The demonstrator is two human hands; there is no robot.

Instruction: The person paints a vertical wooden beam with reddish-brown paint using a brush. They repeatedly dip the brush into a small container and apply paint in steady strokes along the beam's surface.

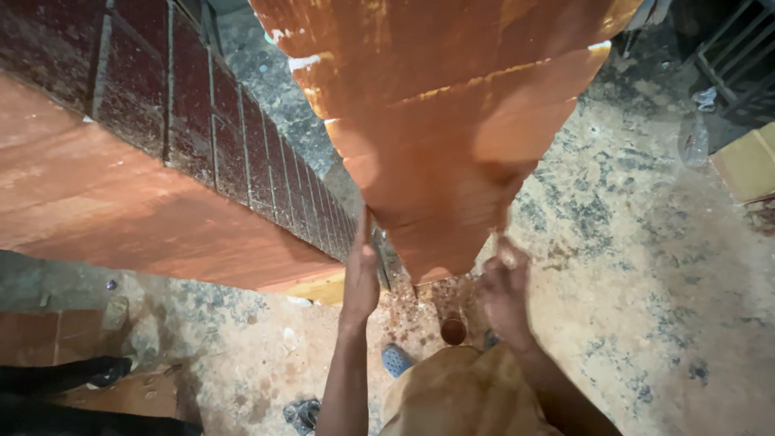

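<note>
Board: a tall orange-brown wooden board (436, 121) stands on end in the middle of the view, its face streaked with wet-looking stain and crossed by a few lighter bands; seen from above, it narrows toward its foot on the floor.
Left hand: the left hand (361, 278) is raised against the board's left edge near its foot, fingers closed and held together around a thin dark tool (378, 257) that lies along that edge; what kind of tool it is cannot be told.
Right hand: the right hand (504, 287) is at the board's right edge near its foot, fingers curled in as if pinching something small and pale; it is blurred, so what it grips cannot be told.
Cup: a small round cup (453, 329) with dark brown inside stands on the floor just below the board's foot, between the two forearms.
Panel: to the left of the board a long panel (121, 202) with a smooth reddish face and a dark grid-patterned side lies level, well above the floor.
Floor: pale speckled stone floor (646, 266) spreads to the right of the board, spotted with brown drips near its foot.
Sandal: a blue sandal (395, 359) shows below the board, beside the left forearm.
Box: a cardboard box (747, 165) sits far to the right of the board.
</note>
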